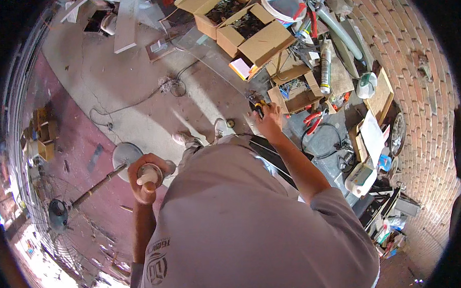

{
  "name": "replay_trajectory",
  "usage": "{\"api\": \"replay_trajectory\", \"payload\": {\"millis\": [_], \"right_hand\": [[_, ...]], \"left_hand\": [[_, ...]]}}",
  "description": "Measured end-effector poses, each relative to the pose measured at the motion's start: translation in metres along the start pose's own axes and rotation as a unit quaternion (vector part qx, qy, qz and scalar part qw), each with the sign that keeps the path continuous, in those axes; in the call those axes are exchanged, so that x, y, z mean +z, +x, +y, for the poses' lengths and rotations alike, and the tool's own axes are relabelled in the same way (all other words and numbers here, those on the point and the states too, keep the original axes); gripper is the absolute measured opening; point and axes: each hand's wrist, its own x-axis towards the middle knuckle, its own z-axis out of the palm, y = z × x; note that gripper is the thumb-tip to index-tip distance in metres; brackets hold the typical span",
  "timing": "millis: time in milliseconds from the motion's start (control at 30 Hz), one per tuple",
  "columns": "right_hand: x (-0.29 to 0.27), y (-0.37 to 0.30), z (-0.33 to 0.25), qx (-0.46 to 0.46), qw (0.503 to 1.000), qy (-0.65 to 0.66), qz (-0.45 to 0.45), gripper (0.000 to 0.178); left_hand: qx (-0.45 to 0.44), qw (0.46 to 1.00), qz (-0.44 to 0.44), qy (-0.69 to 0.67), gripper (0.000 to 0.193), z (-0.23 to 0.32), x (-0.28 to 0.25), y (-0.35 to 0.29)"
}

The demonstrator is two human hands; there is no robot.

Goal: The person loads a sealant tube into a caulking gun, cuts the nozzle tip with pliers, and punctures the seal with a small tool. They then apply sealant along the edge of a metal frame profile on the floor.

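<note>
My left hand [145,180] is closed around a pale, roundish thing [158,172] with a light rim. The fingers and the steep angle hide most of it, so its kind is unclear. At the edge of the cluttered worktop, my right hand [270,120] has its fingers curled at a black-and-yellow-handled hand tool [258,108]. What the tool's working end is cannot be made out. Beside that hand, a small open cardboard box [282,99] holds blue and silver bits. Red-handled pliers [315,121] lie to its right.
Open cardboard boxes [265,41] of dark small pieces stand at the far edge, near a white bucket [282,5]. A sealant tube [326,67], black cable [312,154] and white jug [360,179] crowd the right, before a brick wall [416,86]. A standing fan [58,213] is at left.
</note>
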Motion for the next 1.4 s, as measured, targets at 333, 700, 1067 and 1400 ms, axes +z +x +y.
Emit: {"api": "replay_trajectory", "payload": {"millis": [333,700,1067,1400], "right_hand": [[0.021,0.009,0.019,0.075,0.992,-0.092,0.037,0.056],[-0.024,0.058,0.105,0.09,0.993,0.045,0.06,0.02],[-0.018,0.082,0.136,0.012,0.99,-0.096,-0.098,0.027],[-0.024,0.044,0.095,0.007,1.0,0.006,-0.005,0.018]], "left_hand": [[0.014,0.999,-0.035,0.032,0.096,0.009,0.021,0.02],[0.022,0.993,-0.09,0.078,0.089,0.011,0.017,0.022],[-0.029,0.997,-0.075,0.013,0.091,0.006,0.027,0.013],[-0.034,0.997,-0.074,-0.006,0.09,0.001,0.026,0.01]]}}
